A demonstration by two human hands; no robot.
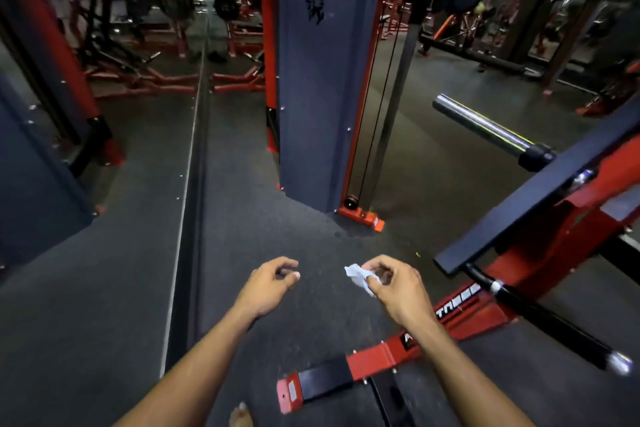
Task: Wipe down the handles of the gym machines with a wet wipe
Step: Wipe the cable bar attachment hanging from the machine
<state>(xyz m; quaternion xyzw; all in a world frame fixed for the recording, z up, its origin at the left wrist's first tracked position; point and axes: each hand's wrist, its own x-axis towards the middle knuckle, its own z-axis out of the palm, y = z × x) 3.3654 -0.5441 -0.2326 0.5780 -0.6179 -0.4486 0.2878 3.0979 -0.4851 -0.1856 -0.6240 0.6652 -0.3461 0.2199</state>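
The right hand (394, 284) pinches a crumpled wet wipe (358, 277) at its fingertips above the gym floor; the left hand (268, 284) hangs loosely curled, empty. The wipe looks limp and light, likely best bunched into the palm around the black handle (540, 317) nearby.

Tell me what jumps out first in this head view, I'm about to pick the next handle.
Low in the middle, the right hand pinches a crumpled white wet wipe while the left hand hangs loosely curled beside it, holding nothing. To the right, a shiny chrome bar juts from the red and black machine, and a black handle with a chrome end angles down below it.
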